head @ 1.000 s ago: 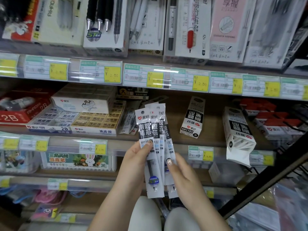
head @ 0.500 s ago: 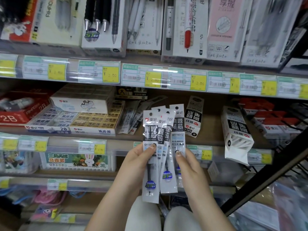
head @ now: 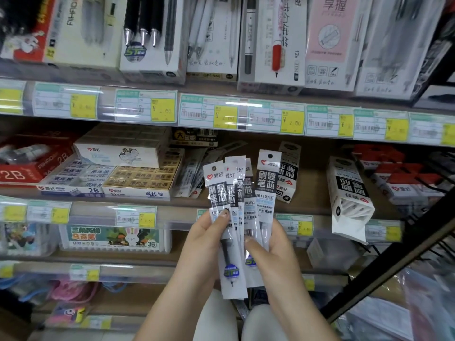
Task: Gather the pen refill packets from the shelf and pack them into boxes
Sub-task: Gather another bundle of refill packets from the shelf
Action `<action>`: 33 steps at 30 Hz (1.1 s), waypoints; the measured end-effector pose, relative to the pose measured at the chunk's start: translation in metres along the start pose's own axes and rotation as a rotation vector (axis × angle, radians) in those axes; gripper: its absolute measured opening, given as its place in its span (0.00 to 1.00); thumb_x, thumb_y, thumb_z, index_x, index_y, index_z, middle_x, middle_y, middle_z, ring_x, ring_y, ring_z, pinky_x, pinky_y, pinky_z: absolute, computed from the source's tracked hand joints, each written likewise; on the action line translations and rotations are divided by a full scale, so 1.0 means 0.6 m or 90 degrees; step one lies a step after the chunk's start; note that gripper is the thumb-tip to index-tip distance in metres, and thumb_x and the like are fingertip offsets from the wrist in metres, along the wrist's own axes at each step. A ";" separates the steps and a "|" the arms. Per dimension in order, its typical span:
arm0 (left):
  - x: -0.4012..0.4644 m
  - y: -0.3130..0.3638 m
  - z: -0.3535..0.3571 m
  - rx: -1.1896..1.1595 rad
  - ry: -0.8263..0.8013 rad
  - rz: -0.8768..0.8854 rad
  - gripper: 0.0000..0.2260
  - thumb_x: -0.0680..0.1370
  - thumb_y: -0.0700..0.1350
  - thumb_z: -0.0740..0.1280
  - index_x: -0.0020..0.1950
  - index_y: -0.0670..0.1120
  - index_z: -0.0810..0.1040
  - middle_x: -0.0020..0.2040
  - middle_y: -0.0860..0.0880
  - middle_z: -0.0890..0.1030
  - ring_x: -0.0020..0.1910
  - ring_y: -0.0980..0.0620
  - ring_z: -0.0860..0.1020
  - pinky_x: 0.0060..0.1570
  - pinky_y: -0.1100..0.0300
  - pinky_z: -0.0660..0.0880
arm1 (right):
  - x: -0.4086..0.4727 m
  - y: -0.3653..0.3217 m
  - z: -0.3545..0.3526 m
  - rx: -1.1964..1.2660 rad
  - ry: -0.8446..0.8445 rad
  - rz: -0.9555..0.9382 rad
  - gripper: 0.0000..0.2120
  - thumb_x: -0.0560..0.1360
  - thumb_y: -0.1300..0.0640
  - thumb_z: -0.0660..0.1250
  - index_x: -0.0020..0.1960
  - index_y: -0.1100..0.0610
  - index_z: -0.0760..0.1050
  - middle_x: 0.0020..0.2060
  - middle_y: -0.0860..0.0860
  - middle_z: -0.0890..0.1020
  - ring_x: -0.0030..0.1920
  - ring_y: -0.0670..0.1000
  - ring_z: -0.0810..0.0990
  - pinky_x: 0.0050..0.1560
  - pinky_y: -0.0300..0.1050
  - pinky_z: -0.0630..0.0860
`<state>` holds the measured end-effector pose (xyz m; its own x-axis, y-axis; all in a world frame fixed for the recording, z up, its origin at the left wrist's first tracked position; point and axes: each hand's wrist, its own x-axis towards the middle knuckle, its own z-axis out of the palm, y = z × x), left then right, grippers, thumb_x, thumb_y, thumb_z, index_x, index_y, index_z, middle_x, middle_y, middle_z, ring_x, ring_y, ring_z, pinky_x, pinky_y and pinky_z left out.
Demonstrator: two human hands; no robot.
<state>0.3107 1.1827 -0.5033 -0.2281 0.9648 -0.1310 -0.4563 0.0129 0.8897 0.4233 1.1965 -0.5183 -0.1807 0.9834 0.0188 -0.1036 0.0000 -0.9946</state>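
Several slim white-and-black pen refill packets (head: 232,217) are fanned out upright in front of the middle shelf. My left hand (head: 204,242) pinches the left packets with its thumb on their front. My right hand (head: 270,247) grips the right packets, thumb across them. More refill packets (head: 197,173) lie loose on the shelf behind. A white-and-black refill box (head: 288,173) stands behind my hands, and a second, larger refill box (head: 349,195) leans at the shelf's right.
Eraser boxes (head: 138,178) and a red 2B box (head: 27,166) fill the shelf's left side. Pen boxes (head: 152,33) line the top shelf above yellow price tags (head: 226,114). A black diagonal rack bar (head: 394,262) crosses the lower right. My knees (head: 236,321) are below.
The packets have spread into a wider fan, and the rightmost one has shifted right and up with my right hand. My left hand stays on the left packets.
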 end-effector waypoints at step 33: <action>-0.010 -0.012 0.017 0.021 0.120 0.002 0.15 0.81 0.42 0.58 0.46 0.51 0.84 0.48 0.47 0.85 0.52 0.45 0.82 0.60 0.44 0.73 | -0.013 -0.002 0.002 0.034 -0.041 0.007 0.18 0.76 0.70 0.62 0.60 0.52 0.73 0.52 0.45 0.84 0.53 0.44 0.82 0.50 0.35 0.77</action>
<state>0.3244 1.1798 -0.5045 -0.3886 0.8983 -0.2050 -0.4281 0.0210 0.9035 0.4235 1.1887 -0.5170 -0.2439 0.9697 0.0168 -0.1538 -0.0216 -0.9879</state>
